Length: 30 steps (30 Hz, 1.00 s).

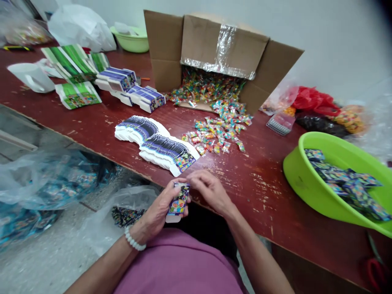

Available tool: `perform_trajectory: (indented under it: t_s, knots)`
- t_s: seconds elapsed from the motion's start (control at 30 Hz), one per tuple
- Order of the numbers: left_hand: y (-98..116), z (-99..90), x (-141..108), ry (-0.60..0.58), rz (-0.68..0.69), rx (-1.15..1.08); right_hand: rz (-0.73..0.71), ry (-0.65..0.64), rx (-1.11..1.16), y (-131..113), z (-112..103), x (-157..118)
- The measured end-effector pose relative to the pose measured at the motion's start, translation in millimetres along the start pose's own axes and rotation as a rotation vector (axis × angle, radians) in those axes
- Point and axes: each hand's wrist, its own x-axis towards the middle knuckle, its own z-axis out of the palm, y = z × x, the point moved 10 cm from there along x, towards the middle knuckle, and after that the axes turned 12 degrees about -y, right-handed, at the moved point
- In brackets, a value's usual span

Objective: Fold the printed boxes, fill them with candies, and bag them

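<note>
My left hand is wrapped around a small printed carton, purple with colourful pictures, held upright over the table's front edge. A white flap hangs from its lower end. At the carton's top, my right hand has its fingers curled and pinched together. Whatever lies between those fingertips is hidden. Just beyond the hands, flat purple cartons lie fanned in two overlapping rows. Behind them, small wrapped candies spill from an open cardboard box lying on its side.
To the right, a green basin holds several filled purple packets. Bundled green cartons, purple bundles and a white mug stand at the left. Plastic bags with packets lie below the edge. Red-handled scissors sit front right.
</note>
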Motion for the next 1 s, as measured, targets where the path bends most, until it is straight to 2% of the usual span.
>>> perform_trajectory:
  t_s: [0.1,0.17,0.23,0.3,0.37,0.43,0.53,0.57,0.63,0.73,0.83,0.9,1.0]
  knots:
    - [-8.6,1.9,-4.4,-0.031,-0.008,-0.005,0.113,0.332,-0.347,35.9,-66.0,16.8]
    - [-22.8,0.3,-7.7,-0.066,-0.068,0.014,0.186,0.390,-0.529,58.1,-92.1,29.6]
    - [-36.2,-7.0,-11.7,-0.098,-0.132,0.028,0.229,0.446,-0.554,76.5,-111.4,34.5]
    - [-40.1,-22.5,-16.3,-0.105,-0.171,0.082,0.246,0.517,-0.521,86.1,-124.7,29.5]
    - [-32.4,-43.4,-21.1,-0.104,-0.200,0.236,0.252,0.598,-0.495,86.4,-133.8,16.6]
    - [-19.1,-60.8,-25.6,-0.150,-0.246,0.469,0.262,0.699,-0.315,87.5,-141.7,-3.0]
    - [-16.7,-71.1,-34.6,-0.368,-0.439,0.780,0.300,0.760,0.227,97.6,-136.2,-27.1]
    - [-17.1,-71.8,-36.9,-0.426,-0.480,0.823,0.315,0.743,0.384,97.4,-128.6,-30.9]
    - [-13.5,-67.4,-36.0,-0.465,-0.461,0.781,0.331,0.693,0.542,86.2,-113.9,-35.1]
    - [-3.2,-53.6,-26.3,-0.373,-0.318,0.539,0.321,0.625,0.580,60.4,-95.9,-37.8]
    - [0.5,-39.3,-18.0,-0.251,-0.243,0.370,0.336,0.520,0.567,42.4,-74.7,-36.1]
    - [2.9,-25.8,-13.3,-0.237,-0.196,0.302,0.349,0.464,0.563,35.8,-61.9,-34.8]
    - [10.2,-7.9,-8.0,-0.276,-0.103,0.229,0.347,0.432,0.578,30.7,-49.5,-34.2]
